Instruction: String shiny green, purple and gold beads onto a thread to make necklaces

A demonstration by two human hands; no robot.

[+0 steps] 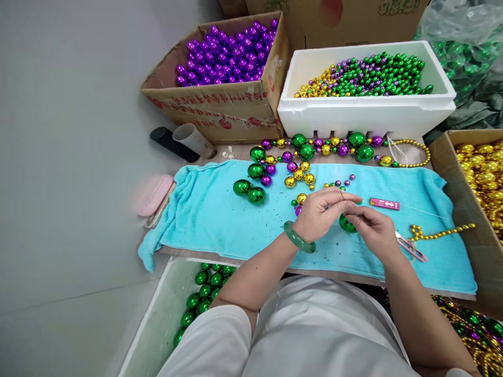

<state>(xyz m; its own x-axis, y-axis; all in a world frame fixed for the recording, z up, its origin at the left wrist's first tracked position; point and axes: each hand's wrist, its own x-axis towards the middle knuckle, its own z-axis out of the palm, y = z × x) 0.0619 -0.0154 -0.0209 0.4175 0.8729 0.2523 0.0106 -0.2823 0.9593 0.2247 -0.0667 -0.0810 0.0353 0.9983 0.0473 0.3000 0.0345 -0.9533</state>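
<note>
Over the blue towel (228, 220), my left hand (320, 212) is closed in a pinch, a green bangle at its wrist. My right hand (375, 230) also pinches, its fingertips meeting the left ones. What lies between the fingers is too small to make out. Just below the fingertips is a large shiny green ball (348, 224), partly covered by them. Gold, purple and green beads (301, 198) show beside my left hand. A pink lighter (385, 203) lies beyond my right hand; pink-handled scissors (411, 247) and a gold bead strand (444, 232) lie to its right.
Along the towel's far edge runs a bead garland (306, 152). Behind stand a carton of purple balls (212, 107) and a white foam box (365, 115). Another carton (456, 193) holds gold beads at right. A black cylinder (173, 144) and pink case (155, 195) are left.
</note>
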